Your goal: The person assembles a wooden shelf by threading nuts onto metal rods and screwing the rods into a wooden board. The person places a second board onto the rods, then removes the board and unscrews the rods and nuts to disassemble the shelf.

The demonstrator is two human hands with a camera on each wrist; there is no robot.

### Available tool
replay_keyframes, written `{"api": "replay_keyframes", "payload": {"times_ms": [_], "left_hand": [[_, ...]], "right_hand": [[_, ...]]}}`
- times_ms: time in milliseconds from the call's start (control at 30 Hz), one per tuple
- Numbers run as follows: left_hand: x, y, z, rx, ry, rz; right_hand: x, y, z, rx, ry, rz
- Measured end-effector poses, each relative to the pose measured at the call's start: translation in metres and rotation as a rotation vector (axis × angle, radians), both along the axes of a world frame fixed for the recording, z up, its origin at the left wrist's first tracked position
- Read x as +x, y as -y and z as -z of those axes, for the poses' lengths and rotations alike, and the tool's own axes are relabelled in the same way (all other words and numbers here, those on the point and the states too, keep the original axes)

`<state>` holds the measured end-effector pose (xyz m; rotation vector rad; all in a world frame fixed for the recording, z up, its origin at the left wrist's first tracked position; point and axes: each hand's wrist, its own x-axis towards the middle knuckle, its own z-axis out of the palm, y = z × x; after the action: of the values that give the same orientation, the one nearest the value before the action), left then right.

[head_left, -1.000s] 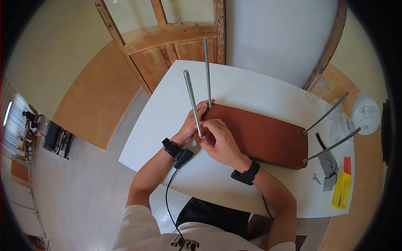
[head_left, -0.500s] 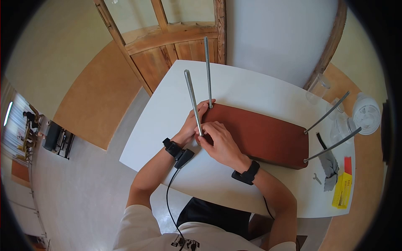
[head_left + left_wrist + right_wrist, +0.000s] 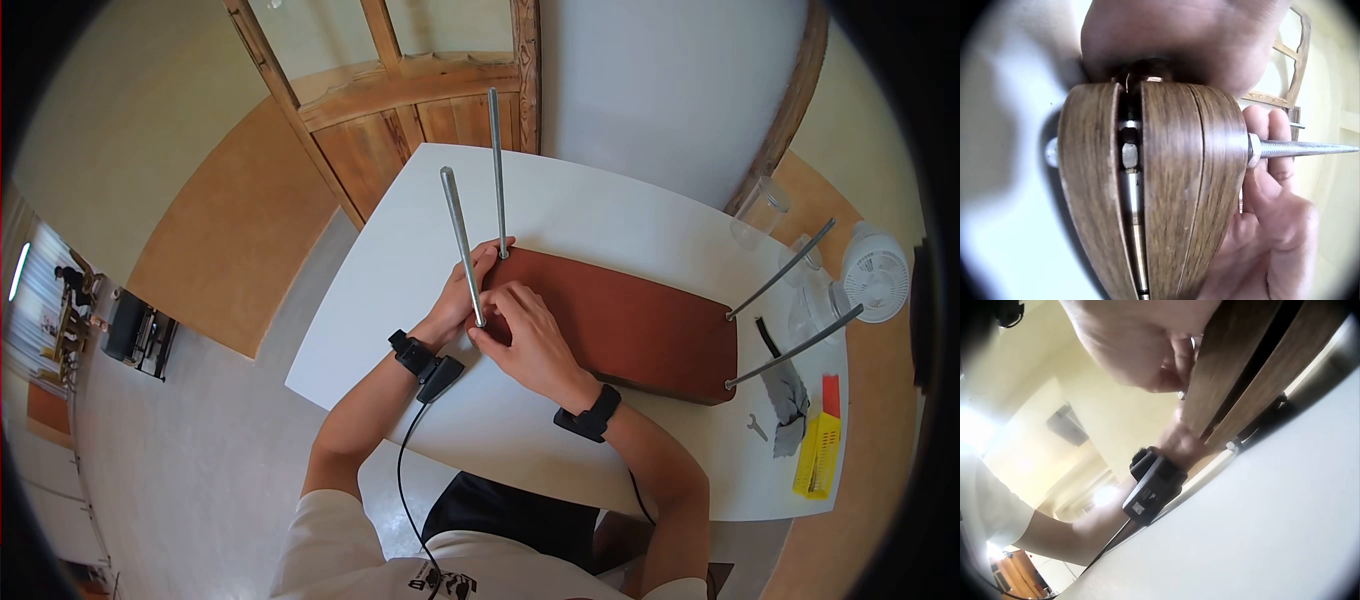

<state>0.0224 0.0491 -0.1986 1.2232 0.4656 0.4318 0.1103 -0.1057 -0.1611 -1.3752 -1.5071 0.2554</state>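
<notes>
A long reddish-brown wooden board assembly [image 3: 620,310] lies on the white table, with a steel threaded rod standing at each corner. My left hand [image 3: 463,290] holds its left end, fingertips round the far corner beside the far rod [image 3: 497,170]. At the base of the near left rod [image 3: 460,245], my right hand [image 3: 527,335] pinches a hex nut [image 3: 1253,150] between thumb and fingers. Layered wood shows in the left wrist view, with another nut [image 3: 1129,155] in the gap between boards. The left palm presses against the rounded end there.
On the right of the white table [image 3: 380,260] lie a small wrench [image 3: 757,428], a grey cloth [image 3: 787,400] and a yellow basket [image 3: 818,460] with a red piece at its end. A white fan [image 3: 875,275] and clear jars [image 3: 760,215] stand farther back.
My right fingers have shifted slightly around the near left rod's base, drawing in and then spreading a little. The left hand and the board have stayed in place.
</notes>
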Motion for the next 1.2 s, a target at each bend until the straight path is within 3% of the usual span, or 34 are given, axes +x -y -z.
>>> {"api": "replay_keyframes", "payload": {"times_ms": [100,233,300,367,533,667,767,833,900,967,1067,1133,1200], "left_hand": [[0.003,0.003,-0.001,0.050,0.027,-0.034],[0.004,-0.001,0.002,0.162,-0.004,-0.063],[0.001,0.000,0.002,0.033,0.031,0.013],[-0.007,-0.004,-0.001,-0.034,0.018,0.114],[0.004,0.003,-0.003,0.095,-0.003,-0.056],[-0.001,0.002,-0.002,0.029,0.022,-0.004],[-0.001,0.000,-0.001,0.030,0.022,0.056],[0.007,-0.002,0.007,0.182,0.033,-0.074],[0.001,0.002,-0.003,0.126,0.006,-0.030],[-0.001,0.005,-0.010,0.071,-0.022,0.014],[0.005,0.007,-0.008,0.078,-0.010,-0.033],[0.014,0.004,0.005,0.098,0.011,-0.184],[0.005,0.008,-0.006,0.069,0.018,-0.098]], "right_hand": [[0.004,-0.002,0.009,-0.085,0.140,0.000],[0.002,-0.003,0.007,0.057,0.102,-0.046],[0.000,-0.002,0.004,0.074,0.032,-0.020],[0.003,-0.001,0.004,-0.073,0.132,-0.010],[0.008,-0.002,0.010,-0.035,0.049,-0.076],[0.001,-0.001,0.002,-0.027,0.045,0.018],[0.006,-0.005,0.013,-0.057,0.082,-0.061],[0.009,-0.003,0.012,-0.033,0.036,-0.086],[0.006,-0.001,0.005,-0.005,-0.013,-0.114],[0.001,0.000,-0.005,-0.021,-0.028,-0.002],[0.002,-0.001,0.003,-0.114,0.038,-0.032],[0.003,0.000,0.003,-0.105,0.024,-0.040],[0.003,0.000,0.001,-0.095,0.010,-0.048]]}}
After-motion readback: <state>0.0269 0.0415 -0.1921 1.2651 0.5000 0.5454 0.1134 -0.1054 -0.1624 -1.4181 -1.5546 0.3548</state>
